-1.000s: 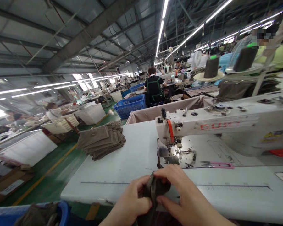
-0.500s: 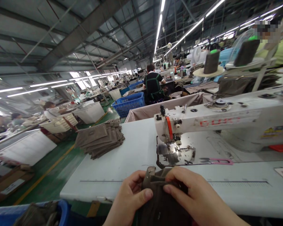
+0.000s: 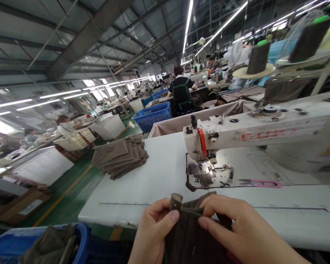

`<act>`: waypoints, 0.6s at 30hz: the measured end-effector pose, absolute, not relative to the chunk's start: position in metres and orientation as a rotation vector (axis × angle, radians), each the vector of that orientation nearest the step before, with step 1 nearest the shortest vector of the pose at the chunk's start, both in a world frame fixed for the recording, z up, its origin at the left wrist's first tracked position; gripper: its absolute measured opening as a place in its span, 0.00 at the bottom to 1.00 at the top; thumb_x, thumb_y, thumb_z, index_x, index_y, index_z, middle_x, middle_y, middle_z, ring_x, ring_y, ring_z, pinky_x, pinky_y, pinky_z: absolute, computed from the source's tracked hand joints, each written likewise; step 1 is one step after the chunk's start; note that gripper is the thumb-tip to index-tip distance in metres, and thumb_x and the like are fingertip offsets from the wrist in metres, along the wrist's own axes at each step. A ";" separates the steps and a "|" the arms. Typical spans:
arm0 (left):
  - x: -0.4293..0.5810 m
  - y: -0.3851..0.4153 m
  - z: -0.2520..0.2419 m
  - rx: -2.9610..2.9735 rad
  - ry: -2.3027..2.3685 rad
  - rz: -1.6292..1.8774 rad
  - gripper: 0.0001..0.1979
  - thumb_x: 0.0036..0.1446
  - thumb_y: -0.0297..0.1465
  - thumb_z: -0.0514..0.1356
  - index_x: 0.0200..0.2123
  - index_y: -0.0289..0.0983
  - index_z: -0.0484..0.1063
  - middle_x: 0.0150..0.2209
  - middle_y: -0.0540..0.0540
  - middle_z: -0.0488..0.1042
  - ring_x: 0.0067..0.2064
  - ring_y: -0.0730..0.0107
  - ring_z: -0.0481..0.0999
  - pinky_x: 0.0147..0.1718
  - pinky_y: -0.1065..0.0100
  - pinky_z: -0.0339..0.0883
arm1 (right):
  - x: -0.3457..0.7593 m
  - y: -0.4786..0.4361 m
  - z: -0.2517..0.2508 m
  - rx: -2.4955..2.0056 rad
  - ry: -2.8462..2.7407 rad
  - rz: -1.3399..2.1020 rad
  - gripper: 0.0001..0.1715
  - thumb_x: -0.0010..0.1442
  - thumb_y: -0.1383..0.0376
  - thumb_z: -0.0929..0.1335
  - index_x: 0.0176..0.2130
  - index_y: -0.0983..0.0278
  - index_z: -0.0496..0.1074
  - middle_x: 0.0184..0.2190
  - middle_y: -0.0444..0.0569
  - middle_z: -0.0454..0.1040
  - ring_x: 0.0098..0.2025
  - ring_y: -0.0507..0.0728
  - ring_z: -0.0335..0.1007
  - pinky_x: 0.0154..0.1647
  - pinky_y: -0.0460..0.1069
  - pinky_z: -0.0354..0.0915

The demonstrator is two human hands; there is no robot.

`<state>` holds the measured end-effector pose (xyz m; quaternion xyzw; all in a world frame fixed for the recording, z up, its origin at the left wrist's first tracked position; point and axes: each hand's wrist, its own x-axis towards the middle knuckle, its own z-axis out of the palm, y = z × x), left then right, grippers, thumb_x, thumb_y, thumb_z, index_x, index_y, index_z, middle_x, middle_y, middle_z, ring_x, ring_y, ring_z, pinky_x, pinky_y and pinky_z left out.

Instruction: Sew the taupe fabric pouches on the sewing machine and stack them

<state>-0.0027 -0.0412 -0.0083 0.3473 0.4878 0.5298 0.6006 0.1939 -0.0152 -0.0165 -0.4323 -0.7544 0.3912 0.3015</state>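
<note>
A dark olive-brown fabric piece [image 3: 191, 234] hangs between my two hands at the table's front edge. My left hand [image 3: 158, 227] pinches its left side, thumb on top, where a small folded tab [image 3: 176, 200] sticks up. My right hand [image 3: 225, 220] grips the upper right part between thumb and fingers. The lower end of the piece drops out of view. Just beyond my hands stands a white sewing machine [image 3: 253, 135], its needle area [image 3: 206, 168] apart from the fabric. Pink-handled thread snips [image 3: 264, 183] lie on the table near the machine.
A stack of brown fabric pieces [image 3: 121, 154] rests on the white table's [image 3: 112, 212] far left corner. At lower left is a blue basket [image 3: 84, 234] with more fabric. Thread cones [image 3: 258, 58] stand behind the machine. A co-worker [image 3: 181, 90] sits ahead, beside another blue basket [image 3: 154, 117].
The view has shifted slightly, so the table and machine appear a little further right. The tab at my left hand now stands more upright, and the fabric's top is spread wider between my hands.
</note>
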 end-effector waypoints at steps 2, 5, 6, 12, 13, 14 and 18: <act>0.000 -0.042 -0.007 0.779 1.129 1.235 0.10 0.44 0.31 0.71 0.29 0.33 0.76 0.27 0.48 0.75 0.29 0.72 0.72 0.32 0.73 0.65 | 0.194 -0.016 -0.017 -1.192 -2.010 1.032 0.08 0.60 0.64 0.66 0.28 0.60 0.67 0.30 0.42 0.73 0.33 0.54 0.68 0.34 0.48 0.61; 0.003 -0.043 -0.006 0.752 1.107 1.245 0.09 0.43 0.31 0.71 0.27 0.34 0.75 0.26 0.49 0.75 0.29 0.73 0.71 0.32 0.73 0.65 | 0.195 -0.017 -0.018 -1.224 -2.015 1.030 0.09 0.60 0.63 0.66 0.28 0.60 0.67 0.29 0.41 0.73 0.32 0.54 0.68 0.32 0.47 0.61; 0.004 -0.043 -0.006 0.748 1.103 1.249 0.09 0.43 0.31 0.71 0.27 0.34 0.75 0.26 0.49 0.75 0.29 0.73 0.72 0.32 0.73 0.65 | 0.195 -0.018 -0.018 -1.231 -2.019 1.019 0.09 0.60 0.63 0.66 0.28 0.60 0.67 0.29 0.41 0.73 0.31 0.53 0.68 0.32 0.47 0.60; 0.003 -0.041 -0.009 0.688 1.120 1.287 0.10 0.41 0.30 0.72 0.27 0.33 0.75 0.26 0.49 0.74 0.29 0.73 0.71 0.32 0.73 0.65 | 0.193 -0.018 -0.021 -1.391 -1.980 0.962 0.08 0.56 0.64 0.66 0.27 0.59 0.61 0.23 0.39 0.70 0.25 0.53 0.66 0.25 0.47 0.56; 0.002 -0.041 -0.011 0.678 1.121 1.287 0.10 0.41 0.30 0.72 0.27 0.34 0.75 0.26 0.49 0.73 0.28 0.73 0.71 0.31 0.73 0.65 | 0.193 -0.018 -0.022 -1.391 -1.975 0.977 0.08 0.56 0.64 0.66 0.27 0.59 0.61 0.23 0.39 0.70 0.25 0.53 0.66 0.24 0.47 0.56; 0.002 -0.041 -0.012 0.673 1.121 1.285 0.10 0.41 0.30 0.72 0.27 0.34 0.75 0.26 0.49 0.73 0.28 0.73 0.71 0.31 0.73 0.65 | 0.193 -0.017 -0.023 -1.379 -1.980 0.989 0.09 0.57 0.64 0.66 0.27 0.59 0.61 0.22 0.39 0.70 0.25 0.53 0.66 0.24 0.46 0.56; -0.004 -0.040 -0.015 0.746 1.151 1.236 0.11 0.44 0.32 0.71 0.28 0.34 0.74 0.26 0.49 0.73 0.29 0.73 0.70 0.32 0.73 0.65 | 0.193 -0.018 -0.025 -1.347 -2.050 0.889 0.06 0.56 0.66 0.67 0.30 0.59 0.63 0.23 0.39 0.71 0.25 0.53 0.68 0.24 0.46 0.57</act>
